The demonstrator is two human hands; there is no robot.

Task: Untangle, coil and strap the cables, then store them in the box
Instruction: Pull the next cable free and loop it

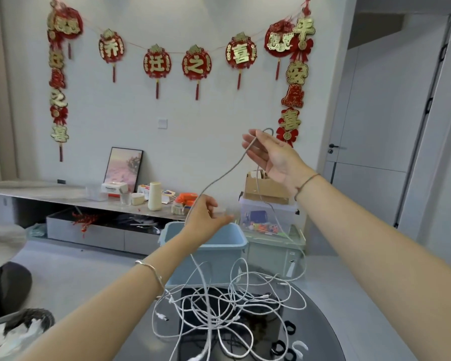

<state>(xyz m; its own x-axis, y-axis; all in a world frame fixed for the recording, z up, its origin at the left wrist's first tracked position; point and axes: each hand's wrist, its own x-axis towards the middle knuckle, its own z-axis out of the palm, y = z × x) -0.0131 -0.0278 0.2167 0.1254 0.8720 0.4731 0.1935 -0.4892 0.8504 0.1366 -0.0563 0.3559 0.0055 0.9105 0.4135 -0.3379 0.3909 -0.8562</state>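
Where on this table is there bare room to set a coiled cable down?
The table is bare along its right rim, between the cable tangle and the right forearm, and on its left side beside the tangle. The middle is crowded with loops; the straps take the near right.

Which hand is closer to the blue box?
Left. The left hand grips the grey cable right by the top of the blue box; the right hand holds it high up, farther right.

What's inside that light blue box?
The box shows only bare upper inner wall. Its front wall and the left hand hide the bottom, so contents cannot be told.
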